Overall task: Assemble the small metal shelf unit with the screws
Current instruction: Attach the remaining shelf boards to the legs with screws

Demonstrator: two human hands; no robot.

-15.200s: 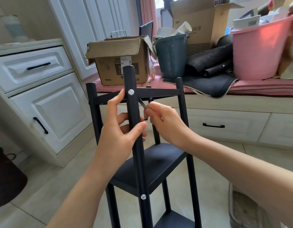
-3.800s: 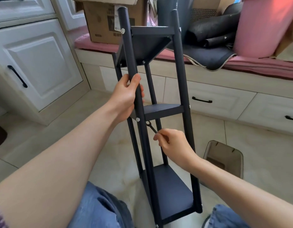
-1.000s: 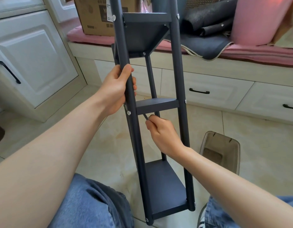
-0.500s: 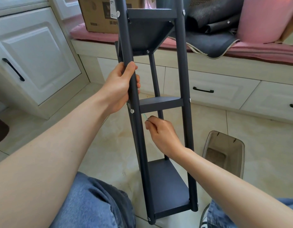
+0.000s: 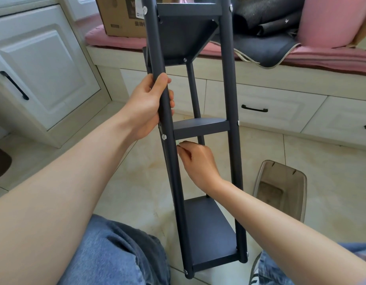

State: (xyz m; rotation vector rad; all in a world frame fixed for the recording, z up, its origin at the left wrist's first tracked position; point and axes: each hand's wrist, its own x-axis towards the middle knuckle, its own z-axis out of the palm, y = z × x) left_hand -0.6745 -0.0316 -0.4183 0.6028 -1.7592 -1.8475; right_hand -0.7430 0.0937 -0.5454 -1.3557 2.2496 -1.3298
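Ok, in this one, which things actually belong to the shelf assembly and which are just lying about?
In the job:
shelf unit
screw
left hand, gripping the post
right hand, pinching a small tool, mostly hidden

Lying about:
cardboard box
pink tub
dark mats
bin
cabinets

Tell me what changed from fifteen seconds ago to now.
The right hand dropped with its small tool from the top shelf joint to just under the middle shelf. The left hand slid down the front post and grips it above that shelf. The shelf unit remains upright.
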